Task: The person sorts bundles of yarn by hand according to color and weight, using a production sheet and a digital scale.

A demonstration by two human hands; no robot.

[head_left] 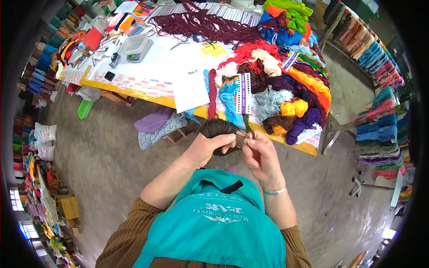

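Note:
A dark brown bundle of thread [217, 128] is in my left hand [206, 146], whose fingers wrap round it in front of the table edge. Close beside it on the right, my right hand [262, 156] pinches a thin strand drawn from the bundle's side. The fingertips of both hands are nearly together. Just beyond them, a blue skein [229, 100] and a dark red skein [212, 94] hang over the table's yellow edge, next to a white and purple card with holes [243, 94].
The table [147, 89] holds heaped coloured yarn [286, 94], a digital scale [139, 51], a white paper sheet [191, 91] and a black device [109, 76]. A stool with a patterned cover [161, 129] stands below its edge. Yarn racks [377, 129] line the right.

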